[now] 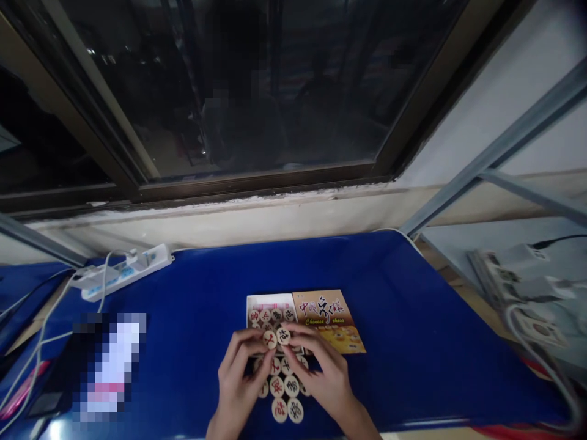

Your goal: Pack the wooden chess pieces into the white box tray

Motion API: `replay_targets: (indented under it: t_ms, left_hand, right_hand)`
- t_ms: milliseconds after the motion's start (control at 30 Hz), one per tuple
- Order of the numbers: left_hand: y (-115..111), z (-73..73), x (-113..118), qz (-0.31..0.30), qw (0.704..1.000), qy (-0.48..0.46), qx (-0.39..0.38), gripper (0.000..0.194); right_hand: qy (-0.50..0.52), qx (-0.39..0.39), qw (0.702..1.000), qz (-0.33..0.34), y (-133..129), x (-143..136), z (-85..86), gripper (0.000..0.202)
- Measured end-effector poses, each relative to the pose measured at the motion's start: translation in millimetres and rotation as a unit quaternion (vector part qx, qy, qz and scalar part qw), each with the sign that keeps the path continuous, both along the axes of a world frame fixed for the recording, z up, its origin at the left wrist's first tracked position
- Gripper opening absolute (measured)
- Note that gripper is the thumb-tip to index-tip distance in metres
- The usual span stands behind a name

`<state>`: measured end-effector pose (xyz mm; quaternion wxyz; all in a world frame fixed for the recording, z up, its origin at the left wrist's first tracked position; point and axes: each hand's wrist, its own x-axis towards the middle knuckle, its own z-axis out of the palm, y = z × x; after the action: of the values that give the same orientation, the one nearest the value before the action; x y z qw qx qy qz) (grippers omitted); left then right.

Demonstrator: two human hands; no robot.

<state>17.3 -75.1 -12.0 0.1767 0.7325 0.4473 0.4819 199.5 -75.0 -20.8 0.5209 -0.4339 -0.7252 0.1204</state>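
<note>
- Looking down through the head view, clock centred on the held discs, I find loose chess pieces (295,410) nearest, at 6 o'clock, lying flat on the blue table (413,342), red and black characters upward.
- At 8 o'clock, the left hand (242,360) has its fingers pinched on a red-marked piece (269,340); at 4 o'clock, the right hand (323,363) pinches a black-marked piece (284,335). The two discs stand side by side.
- I judge both light, stiff, smooth enough to slip, hardly fragile; I'd grip them by the rim, thumb opposing fingertip.
- Just beyond, toward 12 o'clock, an open white box (270,299) holds more pieces.
- Beside it, at 2 o'clock, the printed cover (329,322) reads "中國象棋" and "Chinese chess"; smaller print escapes me.
- Farther, at 10 o'clock, lies a white power strip (156,263), no brand legible.
</note>
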Motion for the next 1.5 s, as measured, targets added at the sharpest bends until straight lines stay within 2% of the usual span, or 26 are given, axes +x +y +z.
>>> replay_targets:
  t_ms: [667,867,1100,1500]
  left_hand:
    - [-1.6,2.2,-1.1,-0.006,1.0,-0.025,0.017,0.008]
    - [-2.6,2.0,-1.5,-0.011,1.0,-0.022,0.01,0.01]
    - [-2.7,6.6,0.9,0.006,1.0,-0.017,0.005,0.007]
    - [-1.9,4.8,1.2,0.022,0.999,0.0,0.024,0.008]
  right_hand:
    - [0.024,-0.026,0.998,0.044,-0.5,-1.1,7.9,0.024]
    - [0.013,-0.008,0.999,0.035,1.4,-0.1,4.6,0.029]
    - [0.002,0.001,1.0,0.025,1.9,0.8,4.7,0.026]
    - [0.013,0.0,1.0,0.012,0.9,1.0,5.0,0.021]
